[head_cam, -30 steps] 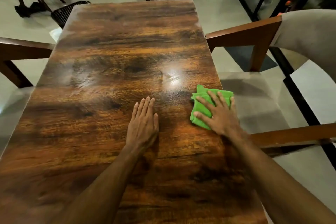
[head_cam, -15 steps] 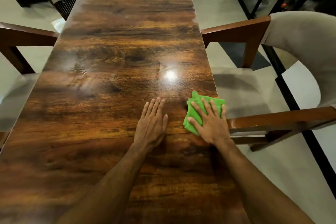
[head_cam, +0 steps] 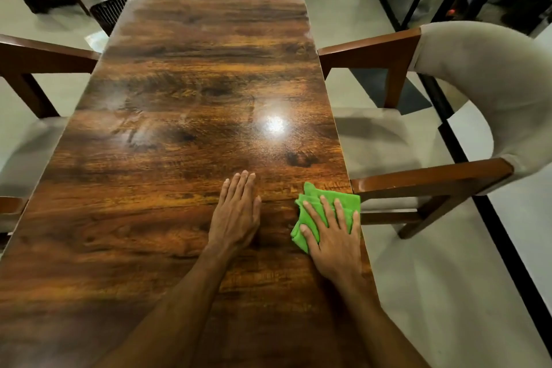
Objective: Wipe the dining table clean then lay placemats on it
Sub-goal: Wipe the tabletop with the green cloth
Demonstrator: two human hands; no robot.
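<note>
A long glossy dark wooden dining table runs away from me. At its right edge lies a folded green cloth, and my right hand presses flat on it with fingers spread and straight. My left hand rests palm down on the bare wood just left of the cloth, fingers straight and together. Faint wipe streaks and a bright lamp reflection show on the tabletop further out. No placemats are in view.
A wooden armchair with a pale cushioned back stands close at the table's right side. Another chair's arm shows at the left. A dark wire basket and more chair legs stand on the floor beyond the far end.
My right hand has slid the green cloth toward me along the right edge of the table. My left hand has stayed flat beside it. My head has shifted, showing more of the table.
</note>
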